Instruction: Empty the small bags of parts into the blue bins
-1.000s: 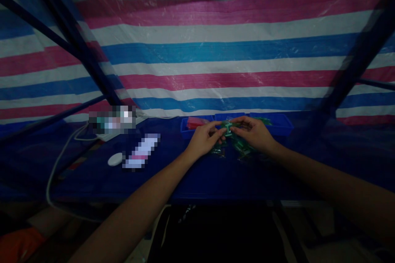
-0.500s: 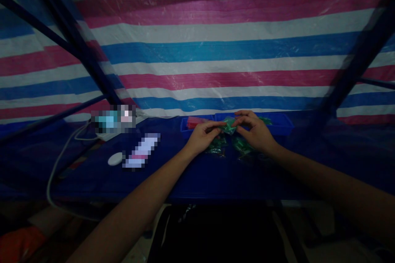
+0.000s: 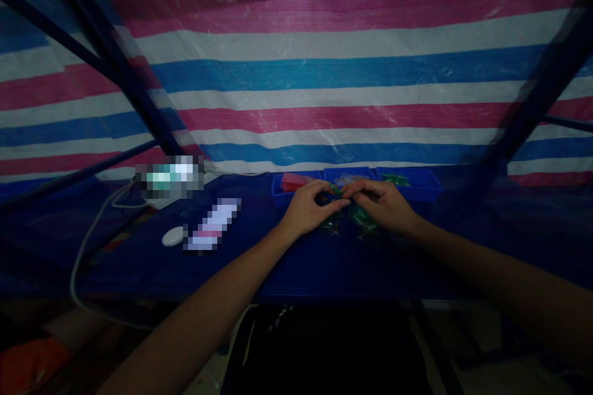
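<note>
My left hand (image 3: 309,208) and my right hand (image 3: 386,205) meet fingertip to fingertip over the table. Pinched between them is a small clear plastic bag with green contents (image 3: 334,189), mostly hidden by the fingers. Under the hands lie more green-filled plastic bags (image 3: 362,217), partly covered by my right hand. Just behind the fingers stand blue bins: the left bin holds red pieces (image 3: 293,182), the middle bin holds clear plastic bags (image 3: 348,179), and the right bin holds green pieces (image 3: 396,179).
To the left on the blue table (image 3: 259,271) lie a blurred-out phone (image 3: 213,225) and a white round object (image 3: 174,236). A power strip (image 3: 162,199) with a white cable (image 3: 82,247) sits behind them. A striped tarp (image 3: 324,117) hangs at the back between blue metal posts (image 3: 139,105).
My hands have closed in on each other and dropped slightly, so the bag is now mostly covered. The middle bin's clear bags have come into view.
</note>
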The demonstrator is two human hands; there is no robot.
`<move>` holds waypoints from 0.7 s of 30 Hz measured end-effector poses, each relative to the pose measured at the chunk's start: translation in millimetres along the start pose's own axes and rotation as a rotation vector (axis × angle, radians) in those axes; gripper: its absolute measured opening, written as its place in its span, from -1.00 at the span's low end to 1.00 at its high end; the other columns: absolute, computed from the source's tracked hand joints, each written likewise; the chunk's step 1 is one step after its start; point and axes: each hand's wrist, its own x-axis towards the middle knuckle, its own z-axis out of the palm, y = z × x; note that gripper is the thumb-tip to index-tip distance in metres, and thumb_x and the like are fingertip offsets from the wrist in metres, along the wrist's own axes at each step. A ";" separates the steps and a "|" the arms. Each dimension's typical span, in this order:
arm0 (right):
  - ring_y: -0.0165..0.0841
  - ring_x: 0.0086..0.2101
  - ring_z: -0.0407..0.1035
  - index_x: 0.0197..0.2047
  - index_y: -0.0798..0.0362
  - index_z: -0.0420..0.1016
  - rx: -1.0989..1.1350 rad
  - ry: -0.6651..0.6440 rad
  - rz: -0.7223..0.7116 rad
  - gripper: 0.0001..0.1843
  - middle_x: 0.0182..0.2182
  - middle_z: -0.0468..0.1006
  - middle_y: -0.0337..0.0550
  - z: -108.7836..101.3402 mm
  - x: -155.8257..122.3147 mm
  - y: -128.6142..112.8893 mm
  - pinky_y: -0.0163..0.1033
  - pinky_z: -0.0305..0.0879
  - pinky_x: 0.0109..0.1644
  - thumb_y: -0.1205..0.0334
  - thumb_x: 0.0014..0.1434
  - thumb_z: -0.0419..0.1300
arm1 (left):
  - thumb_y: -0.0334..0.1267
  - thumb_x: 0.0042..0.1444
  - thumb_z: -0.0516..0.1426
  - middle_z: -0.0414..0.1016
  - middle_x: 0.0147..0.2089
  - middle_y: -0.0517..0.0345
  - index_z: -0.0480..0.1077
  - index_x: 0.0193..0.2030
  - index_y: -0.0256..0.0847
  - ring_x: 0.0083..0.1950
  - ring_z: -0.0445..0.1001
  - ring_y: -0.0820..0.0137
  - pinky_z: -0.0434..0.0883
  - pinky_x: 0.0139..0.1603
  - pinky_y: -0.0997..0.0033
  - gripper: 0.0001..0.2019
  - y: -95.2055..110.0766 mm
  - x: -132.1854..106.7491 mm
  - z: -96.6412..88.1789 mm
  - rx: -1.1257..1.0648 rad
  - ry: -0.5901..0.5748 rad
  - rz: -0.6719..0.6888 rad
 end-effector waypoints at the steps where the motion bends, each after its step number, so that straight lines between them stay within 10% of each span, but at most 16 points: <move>1: -0.19 -0.04 0.55 -0.16 -0.07 0.63 0.016 -0.012 0.026 -0.83 -0.12 0.68 -0.15 -0.2 -0.2 0.3 0.04 0.42 0.16 0.20 0.31 0.18 | 0.04 0.17 0.32 0.61 -0.09 0.02 0.57 -0.10 -0.19 -0.07 0.54 0.26 0.51 -0.02 0.20 -0.66 1.2 0.2 -0.3 0.007 0.000 0.006; 12: -0.17 -0.08 0.57 0.02 -0.06 0.57 0.071 0.103 0.117 -0.69 0.01 0.63 -0.03 4.7 1.8 2.1 0.02 0.53 0.06 0.06 0.23 0.34 | -0.31 0.29 0.18 0.60 0.04 -0.01 0.57 -0.03 -0.16 0.08 0.56 0.24 0.48 0.19 0.03 -0.83 3.3 2.1 -3.2 0.016 -0.014 0.154; 21: -0.23 -0.15 0.60 -0.06 0.00 0.54 0.246 0.085 0.188 -0.58 -0.17 0.67 -0.08 5.5 4.5 15.1 0.02 0.53 0.10 0.06 0.06 0.48 | -0.21 0.37 0.16 0.50 0.12 -0.01 0.54 0.07 -0.09 0.19 0.47 0.22 0.44 0.24 0.06 -0.80 8.1 1.8 -2.3 -0.010 0.042 0.156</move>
